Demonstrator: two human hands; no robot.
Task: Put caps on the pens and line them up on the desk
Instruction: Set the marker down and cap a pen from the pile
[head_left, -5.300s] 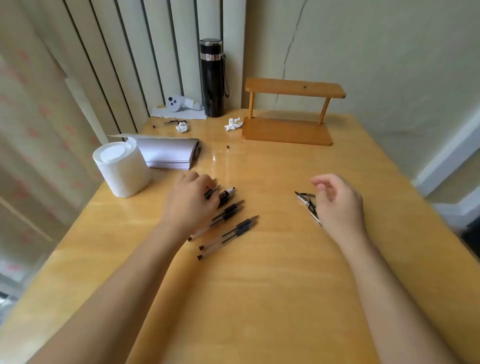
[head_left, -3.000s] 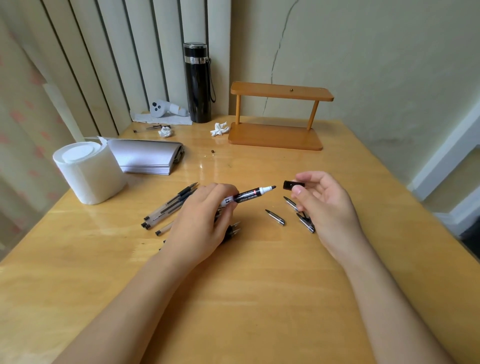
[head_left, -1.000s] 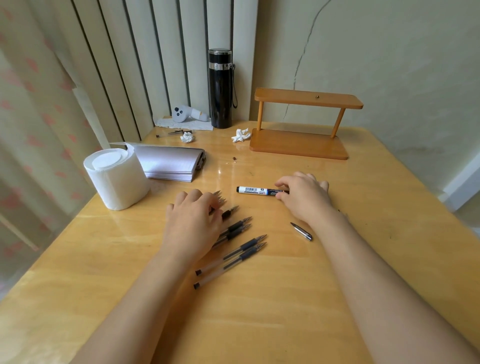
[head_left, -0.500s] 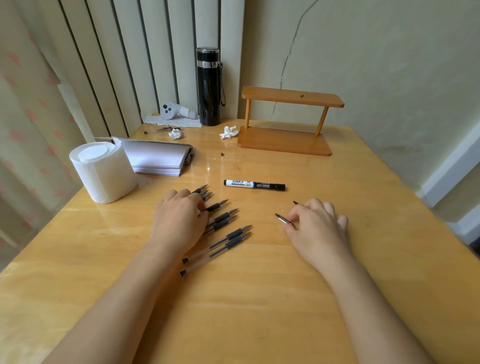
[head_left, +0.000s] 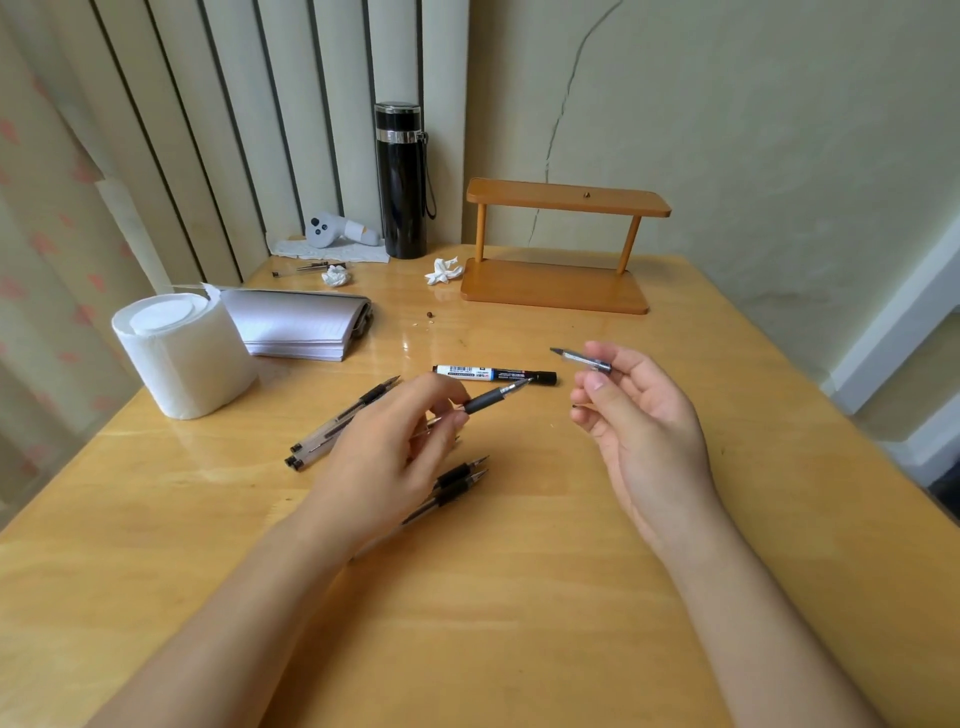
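One uncapped pen (head_left: 491, 400) in left hand (head_left: 387, 462), one cap (head_left: 582, 359) in right hand (head_left: 641, 415).

left hand (head_left: 387, 457) fingers pinched, right hand (head_left: 641, 415) raised, fingers pinched

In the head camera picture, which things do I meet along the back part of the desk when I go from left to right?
Toilet paper roll → notebook → black bottle → crumpled tissue → wooden shelf.
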